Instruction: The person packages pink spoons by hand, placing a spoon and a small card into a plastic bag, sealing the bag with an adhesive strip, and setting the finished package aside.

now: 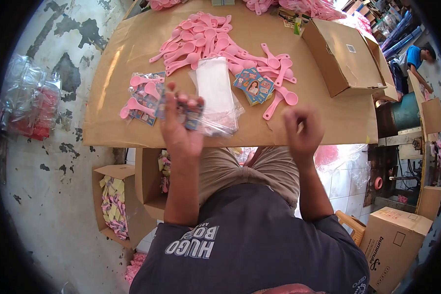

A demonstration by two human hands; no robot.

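Note:
My left hand (181, 130) is raised over the table's near edge, fingers curled around a small printed card (192, 117) that looks partly blurred. Beside it lies a stack of clear plastic bags with a white sheet (214, 81). Left of that hand, pink measuring spoons (141, 105) rest on bagged printed cards (144, 117). My right hand (304, 130) hovers near the table edge, its bent fingers smeared by motion; I cannot make out anything in them. Nearest to it are a loose pink spoon (281, 101) and a pile of printed cards (254, 86).
A large heap of pink spoons (201, 39) covers the table's (112, 73) far middle. A cardboard box (340, 59) stands at right. Plastic bags (34, 98) hang on the left wall. Boxes (115, 171) sit below the table, and another person (415, 59) is at far right.

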